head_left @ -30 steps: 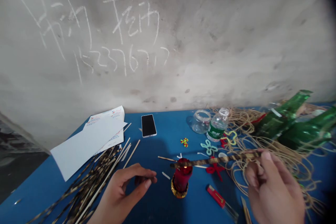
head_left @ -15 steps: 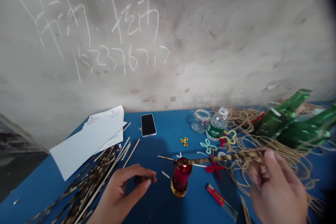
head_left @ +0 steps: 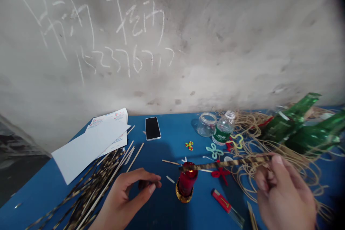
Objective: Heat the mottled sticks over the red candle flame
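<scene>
From the head view, the right hand point(head_left: 283, 194) is closed on one end of a mottled strip point(head_left: 229, 163), pinching it between thumb and fingers. The strip runs left across the top of a red candle point(head_left: 187, 179) in a gold holder, with a small glow showing at the wick. I cannot tell whether the strip touches the candle's rim. Brown-black blotches cover the strip over a pale ground.

The left hand point(head_left: 126, 194) hangs half-curled above the blue bench point(head_left: 161, 205), beside the heap of strips. A small dark thing point(head_left: 144, 185) shows by its fingers, but I cannot tell whether the hand grips it.

Most of the heap point(head_left: 91, 190) by the left hand carries the same blotches, while a few pale sticks point(head_left: 134, 157) remain plain, so part of the batch looks done and some looks left. To the right, tan cord point(head_left: 293, 161) sprawls under green bottles point(head_left: 291, 122). Finished-looking knots lie near it: teal point(head_left: 214, 151), yellow point(head_left: 237, 142) and red point(head_left: 220, 173). A red utility knife point(head_left: 225, 203) lies near the right hand.
</scene>
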Demonstrator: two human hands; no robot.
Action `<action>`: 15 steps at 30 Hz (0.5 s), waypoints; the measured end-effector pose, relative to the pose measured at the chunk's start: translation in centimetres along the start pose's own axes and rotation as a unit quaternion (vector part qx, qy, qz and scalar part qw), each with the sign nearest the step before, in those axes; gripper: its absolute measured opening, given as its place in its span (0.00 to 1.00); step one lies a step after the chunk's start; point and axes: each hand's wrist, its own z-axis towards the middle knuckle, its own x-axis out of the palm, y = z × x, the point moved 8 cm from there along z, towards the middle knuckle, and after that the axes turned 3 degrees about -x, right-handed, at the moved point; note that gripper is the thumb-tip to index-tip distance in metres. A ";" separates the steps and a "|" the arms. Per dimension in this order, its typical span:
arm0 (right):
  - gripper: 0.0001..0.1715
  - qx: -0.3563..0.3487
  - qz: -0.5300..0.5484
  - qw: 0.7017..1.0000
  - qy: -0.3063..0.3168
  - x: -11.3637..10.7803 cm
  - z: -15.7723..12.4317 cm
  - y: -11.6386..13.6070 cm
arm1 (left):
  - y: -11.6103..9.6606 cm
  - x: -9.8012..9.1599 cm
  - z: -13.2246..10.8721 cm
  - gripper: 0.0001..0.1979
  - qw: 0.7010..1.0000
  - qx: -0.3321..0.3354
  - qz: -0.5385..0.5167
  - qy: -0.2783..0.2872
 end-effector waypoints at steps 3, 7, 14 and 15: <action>0.22 -0.004 0.005 1.000 0.008 0.2 0.0 -0.1 | 0.0 0.0 -0.1 0.08 1.000 0.000 -0.004 0.001; 0.21 -0.011 0.002 1.000 0.015 0.4 -0.1 -0.1 | -0.1 -0.1 -0.2 0.08 1.000 -0.001 -0.005 -0.002; 0.22 -0.005 0.009 1.000 0.011 0.3 -0.2 -0.4 | 0.1 -0.2 -0.2 0.09 1.000 -0.001 -0.005 -0.001; 0.22 -0.007 0.011 1.000 0.013 0.3 -0.2 -0.4 | 0.1 -0.2 -0.2 0.09 1.000 -0.001 -0.007 -0.002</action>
